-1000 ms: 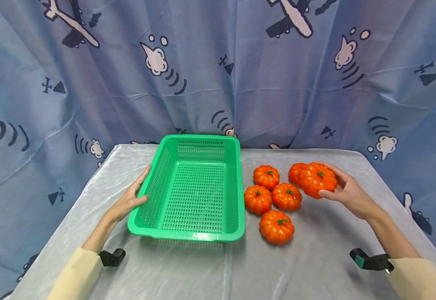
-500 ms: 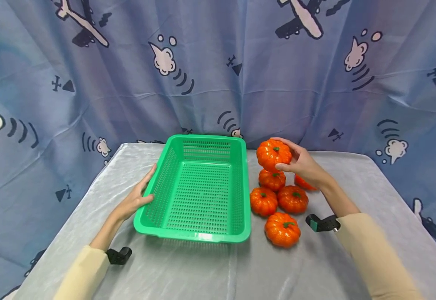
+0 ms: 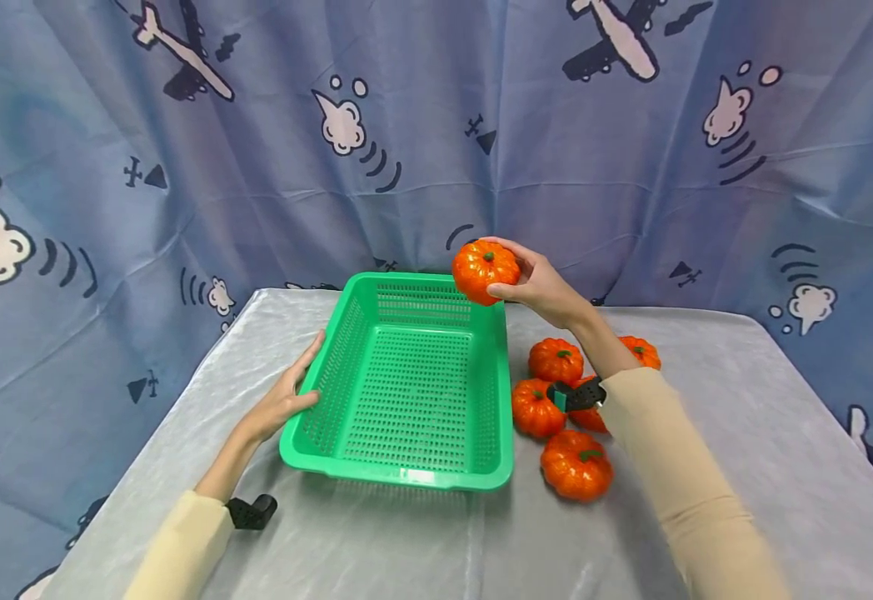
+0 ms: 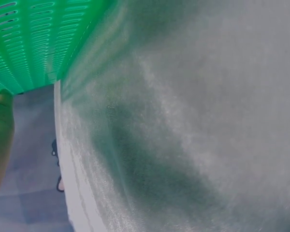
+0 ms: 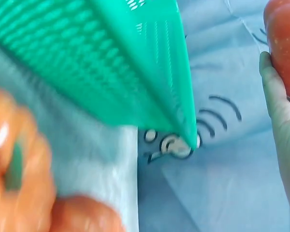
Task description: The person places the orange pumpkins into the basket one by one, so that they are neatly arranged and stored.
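Observation:
My right hand (image 3: 545, 287) grips an orange toy pumpkin (image 3: 484, 271) with a green stem, thumb in front and fingers behind. It is raised over the far right corner of a green perforated plastic basket (image 3: 399, 477). In the right wrist view, part of the held pumpkin (image 5: 286, 48) shows at the upper right edge beside the hand (image 5: 282, 111). My left hand (image 3: 281, 408) lies against the basket's left side, thumb spread at the rim and fingers stretched along the outer wall. Nothing lies inside the basket.
Right of the basket sit several more pumpkins, among them a near one (image 3: 576, 467) and a far one (image 3: 556, 360). My right forearm partly covers others, including one farther right (image 3: 641, 352). A patterned blue curtain (image 3: 436, 150) hangs behind the silver-grey tablecloth (image 3: 376, 542).
My right hand has carried the pumpkin left and upward, from the right-hand pumpkins to the basket's far right corner. The left hand keeps its place on the basket. The head view has shifted slightly.

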`<state>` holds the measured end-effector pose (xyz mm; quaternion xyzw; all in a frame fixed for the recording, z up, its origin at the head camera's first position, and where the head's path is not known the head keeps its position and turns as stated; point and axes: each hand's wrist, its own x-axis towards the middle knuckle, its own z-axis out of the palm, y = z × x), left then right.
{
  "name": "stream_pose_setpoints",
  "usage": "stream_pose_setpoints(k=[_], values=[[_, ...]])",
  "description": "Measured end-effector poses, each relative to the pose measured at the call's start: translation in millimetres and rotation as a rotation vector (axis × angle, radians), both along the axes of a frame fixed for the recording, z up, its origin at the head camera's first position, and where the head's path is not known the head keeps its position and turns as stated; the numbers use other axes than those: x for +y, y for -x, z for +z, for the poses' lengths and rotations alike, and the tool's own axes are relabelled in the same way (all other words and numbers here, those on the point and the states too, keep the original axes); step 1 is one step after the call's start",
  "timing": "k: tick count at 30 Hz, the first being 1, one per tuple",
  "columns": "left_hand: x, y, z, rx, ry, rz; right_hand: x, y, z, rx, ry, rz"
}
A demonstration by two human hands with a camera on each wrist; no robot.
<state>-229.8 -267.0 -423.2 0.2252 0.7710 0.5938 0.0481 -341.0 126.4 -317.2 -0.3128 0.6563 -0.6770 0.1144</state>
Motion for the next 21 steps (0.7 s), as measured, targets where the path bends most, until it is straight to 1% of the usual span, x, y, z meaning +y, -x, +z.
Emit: stream_pose_setpoints(k=[7,13,17,21], values=[[-0.4,2.0,-1.7,0.024,-0.007,-0.003,-45.3,16.6,6.2,-0.041,0.018,0.024],[0.9,3.3,-3.1,0.032,-0.010,0.000,-79.1,26.3,4.6,-0.095,0.007,0.029],[0.6,3.7,-5.1,0.033,-0.019,0.005,-99.9,30.5,-2.0,-0.146,0.021,0.031],[-0.2,2.9,-5.0,0.024,-0.046,-0.002,-118.6,34.4,-15.3,-0.195,0.034,0.022]])
